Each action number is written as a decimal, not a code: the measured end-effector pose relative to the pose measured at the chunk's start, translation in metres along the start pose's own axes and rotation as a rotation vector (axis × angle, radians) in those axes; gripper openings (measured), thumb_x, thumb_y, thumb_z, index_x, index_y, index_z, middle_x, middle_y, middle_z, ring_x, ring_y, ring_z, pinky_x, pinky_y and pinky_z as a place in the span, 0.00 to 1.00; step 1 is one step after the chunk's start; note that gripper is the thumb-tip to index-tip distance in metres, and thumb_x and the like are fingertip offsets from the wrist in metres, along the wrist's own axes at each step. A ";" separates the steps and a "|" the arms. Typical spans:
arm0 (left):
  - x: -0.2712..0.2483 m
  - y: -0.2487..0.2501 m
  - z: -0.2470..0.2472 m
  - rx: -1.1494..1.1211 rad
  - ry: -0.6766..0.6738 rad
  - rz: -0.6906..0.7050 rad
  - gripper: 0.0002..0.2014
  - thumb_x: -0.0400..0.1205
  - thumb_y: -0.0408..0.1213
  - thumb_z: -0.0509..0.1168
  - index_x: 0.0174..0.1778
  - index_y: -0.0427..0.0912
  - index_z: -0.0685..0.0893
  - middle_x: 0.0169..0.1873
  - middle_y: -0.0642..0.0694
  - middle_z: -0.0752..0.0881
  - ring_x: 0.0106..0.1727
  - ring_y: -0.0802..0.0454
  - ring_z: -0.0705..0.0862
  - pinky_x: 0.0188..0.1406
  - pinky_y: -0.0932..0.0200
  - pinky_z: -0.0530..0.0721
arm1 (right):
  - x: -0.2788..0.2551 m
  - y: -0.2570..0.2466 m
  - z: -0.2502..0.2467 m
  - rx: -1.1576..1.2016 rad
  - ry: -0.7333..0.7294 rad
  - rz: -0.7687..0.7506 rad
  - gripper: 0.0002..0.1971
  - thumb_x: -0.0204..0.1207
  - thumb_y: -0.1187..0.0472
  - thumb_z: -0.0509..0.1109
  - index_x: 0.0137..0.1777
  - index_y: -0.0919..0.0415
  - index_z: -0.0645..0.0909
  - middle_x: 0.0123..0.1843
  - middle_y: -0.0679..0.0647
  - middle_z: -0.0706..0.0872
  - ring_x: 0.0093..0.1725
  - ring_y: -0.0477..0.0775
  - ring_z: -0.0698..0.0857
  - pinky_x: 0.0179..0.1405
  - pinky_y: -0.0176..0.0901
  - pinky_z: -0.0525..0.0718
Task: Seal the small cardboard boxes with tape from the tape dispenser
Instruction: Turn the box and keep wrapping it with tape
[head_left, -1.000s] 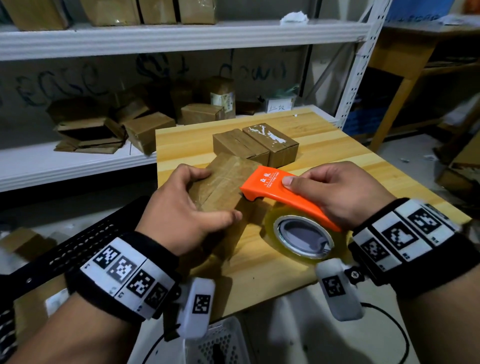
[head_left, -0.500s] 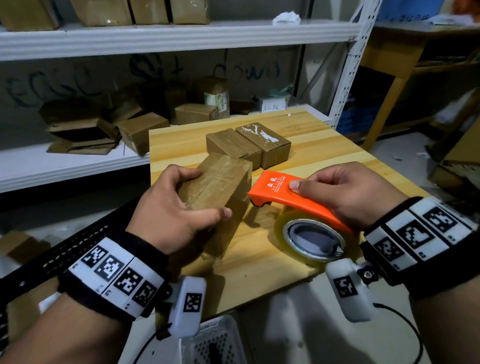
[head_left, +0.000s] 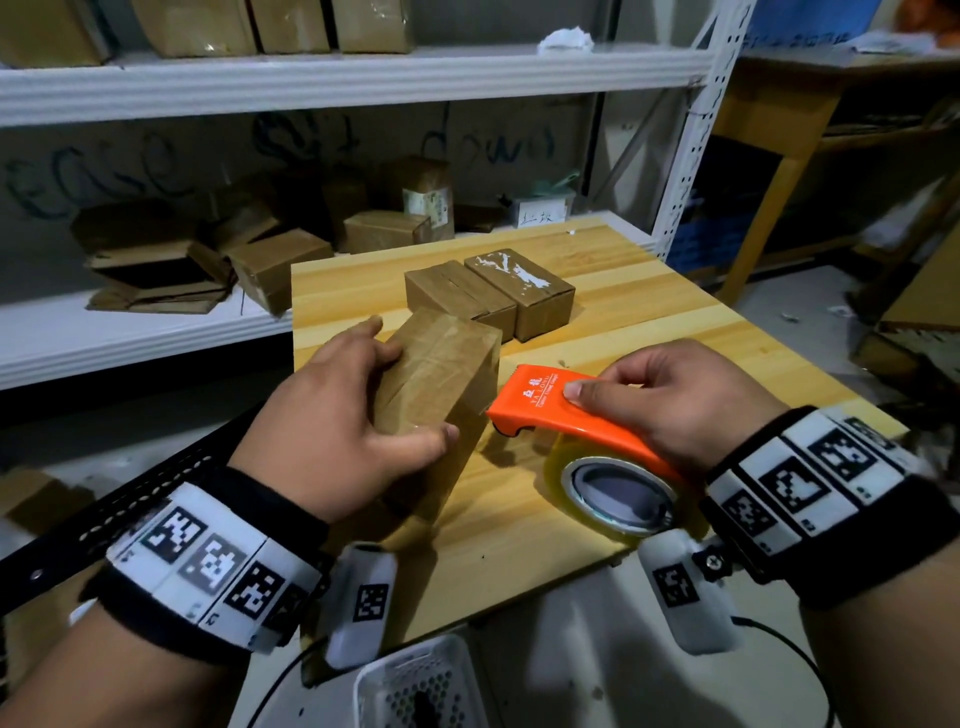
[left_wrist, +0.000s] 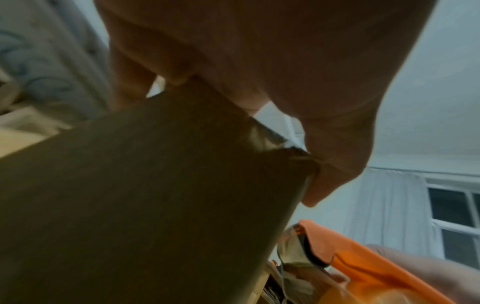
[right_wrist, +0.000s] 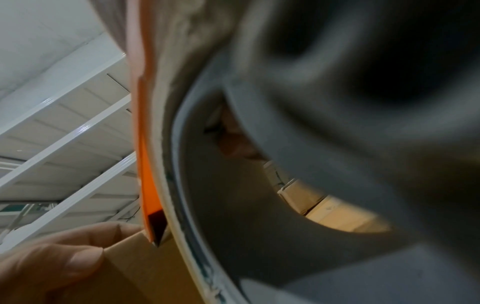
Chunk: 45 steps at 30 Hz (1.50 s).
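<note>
While gripped at its near end by the left hand, tilted off the wooden table with the far end raised: small cardboard box, long axis running away from the person and slightly rightward, taped top face turned up. Thumb along the near right edge, fingers wrapped over the left side, as confirmed in the left wrist view. Just right of the box's near right corner, almost touching it: orange tape dispenser, clasped from above by the right hand, index finger flat on the orange guard, remaining fingers curled round the far side. Cutter end pointing left toward the box; clear roll hanging nearest the person. Whether tape bridges cutter and box: not discernible. Judged the governing relation: dispenser mouth beside the box's short near face, hence right hand better placed for any pull, left hand serving as anchor. Behind, well apart from both hands: two further boxes lying side by side, touching, flat on the table, the right one marked with white scraps.
</note>
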<state>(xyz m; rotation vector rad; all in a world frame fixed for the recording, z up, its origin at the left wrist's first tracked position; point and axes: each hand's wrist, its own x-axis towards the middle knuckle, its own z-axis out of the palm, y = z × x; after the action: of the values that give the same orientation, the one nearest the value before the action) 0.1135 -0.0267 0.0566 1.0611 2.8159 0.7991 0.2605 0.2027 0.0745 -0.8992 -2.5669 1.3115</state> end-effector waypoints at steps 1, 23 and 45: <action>0.000 0.003 -0.001 0.043 -0.018 0.007 0.51 0.63 0.70 0.72 0.83 0.53 0.71 0.85 0.56 0.68 0.79 0.53 0.72 0.73 0.54 0.74 | 0.000 0.000 0.000 -0.001 0.002 -0.002 0.20 0.73 0.35 0.78 0.41 0.53 0.92 0.34 0.51 0.95 0.33 0.53 0.94 0.45 0.54 0.94; 0.001 -0.003 0.001 0.027 0.076 -0.099 0.48 0.65 0.73 0.70 0.81 0.55 0.75 0.69 0.50 0.84 0.66 0.49 0.82 0.62 0.47 0.84 | 0.003 -0.004 0.003 0.061 -0.016 -0.019 0.22 0.75 0.33 0.76 0.45 0.53 0.93 0.37 0.51 0.96 0.38 0.55 0.96 0.52 0.58 0.94; 0.010 -0.028 -0.003 -0.620 0.098 -0.282 0.44 0.59 0.69 0.75 0.72 0.55 0.84 0.61 0.53 0.88 0.61 0.50 0.87 0.61 0.40 0.87 | 0.003 0.004 -0.003 0.014 -0.038 0.008 0.22 0.73 0.32 0.76 0.45 0.52 0.93 0.37 0.51 0.95 0.39 0.55 0.95 0.55 0.62 0.93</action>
<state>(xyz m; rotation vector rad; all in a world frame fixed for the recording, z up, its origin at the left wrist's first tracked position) 0.0886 -0.0400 0.0477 0.5270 2.4152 1.5606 0.2612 0.2080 0.0722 -0.8915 -2.5816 1.3596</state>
